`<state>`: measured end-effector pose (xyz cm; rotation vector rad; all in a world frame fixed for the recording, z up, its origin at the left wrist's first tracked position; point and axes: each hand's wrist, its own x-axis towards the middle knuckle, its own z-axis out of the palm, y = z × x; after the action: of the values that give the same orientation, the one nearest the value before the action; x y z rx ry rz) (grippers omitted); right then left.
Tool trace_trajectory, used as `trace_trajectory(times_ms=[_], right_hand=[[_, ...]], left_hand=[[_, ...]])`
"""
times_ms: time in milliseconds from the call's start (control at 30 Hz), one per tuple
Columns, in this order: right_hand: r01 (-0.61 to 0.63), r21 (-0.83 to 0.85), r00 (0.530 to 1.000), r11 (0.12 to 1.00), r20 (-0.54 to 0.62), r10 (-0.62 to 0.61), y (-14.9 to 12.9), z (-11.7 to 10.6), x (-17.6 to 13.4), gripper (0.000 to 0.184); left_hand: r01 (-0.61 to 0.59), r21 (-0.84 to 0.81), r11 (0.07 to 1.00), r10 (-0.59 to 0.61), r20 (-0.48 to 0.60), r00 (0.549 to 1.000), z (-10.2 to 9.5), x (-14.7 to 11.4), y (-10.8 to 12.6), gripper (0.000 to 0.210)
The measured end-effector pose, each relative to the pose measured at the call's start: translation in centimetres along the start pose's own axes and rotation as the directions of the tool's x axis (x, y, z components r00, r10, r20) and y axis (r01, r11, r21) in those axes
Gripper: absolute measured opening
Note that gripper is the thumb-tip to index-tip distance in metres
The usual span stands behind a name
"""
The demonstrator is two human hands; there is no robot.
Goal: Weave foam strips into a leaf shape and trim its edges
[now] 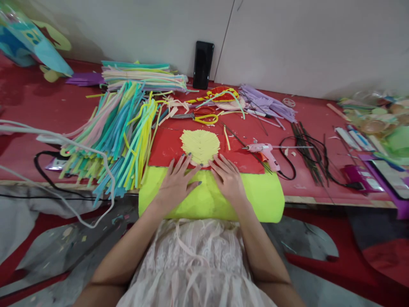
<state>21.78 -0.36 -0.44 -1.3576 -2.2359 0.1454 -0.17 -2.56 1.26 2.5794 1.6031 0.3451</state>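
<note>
A pale yellow leaf-shaped piece [200, 144], made of strips laid in a herringbone pattern, lies flat on a red sheet [166, 147]. My left hand [179, 181] rests with fingers spread at its lower left edge. At the lower right edge sits my right hand [227, 177], palm down with its fingers stretched out. Beneath both hands a bright yellow-green sheet [207, 200] hangs over the table's front edge. Right of the leaf piece lies a pink glue gun [266, 153], and scissors [204, 117] with yellow and red handles lie behind it.
Many coloured pipe cleaners [118, 123] are heaped at the left, beside a looping white cable [108, 170]. A black phone [203, 65] leans on the wall. Purple strips [270, 104], dark wire stems [308, 153] and a purple box [362, 179] lie to the right.
</note>
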Motion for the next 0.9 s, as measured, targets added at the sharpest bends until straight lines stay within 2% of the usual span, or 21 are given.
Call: trace_trajectory(times_ms=[233, 367, 533, 733, 900], right_hand=[[-0.001, 0.026, 1.0, 1.0, -0.005, 0.001, -0.2, -0.2, 0.0, 0.037], [-0.037, 0.108, 0.992, 0.994, -0.118, 0.049, 0.0, -0.7, 0.6, 0.035], [-0.173, 0.213, 0.917, 0.961, -0.322, 0.237, 0.9, -1.0, 2.1, 0.033], [-0.172, 0.339, 0.871, 0.925, -0.386, 0.304, 1.8, -1.2, 3.8, 0.034], [-0.235, 0.375, 0.791, 0.897, -0.462, 0.401, 3.8, -2.1, 3.6, 0.026]], left_hand=[[-0.002, -0.001, 1.0, 0.002, 0.0, 1.0, 0.1, 0.0, 0.0, 0.052], [0.001, -0.003, 1.0, -0.001, -0.007, 1.0, 0.2, 0.0, -0.1, 0.052], [0.003, 0.003, 1.0, -0.003, -0.012, 1.0, 0.4, 0.0, -0.2, 0.051], [-0.002, 0.002, 1.0, 0.002, -0.008, 1.0, 0.5, 0.0, -0.2, 0.051], [-0.009, 0.009, 1.0, 0.009, -0.014, 1.0, 0.5, 0.0, -0.2, 0.052]])
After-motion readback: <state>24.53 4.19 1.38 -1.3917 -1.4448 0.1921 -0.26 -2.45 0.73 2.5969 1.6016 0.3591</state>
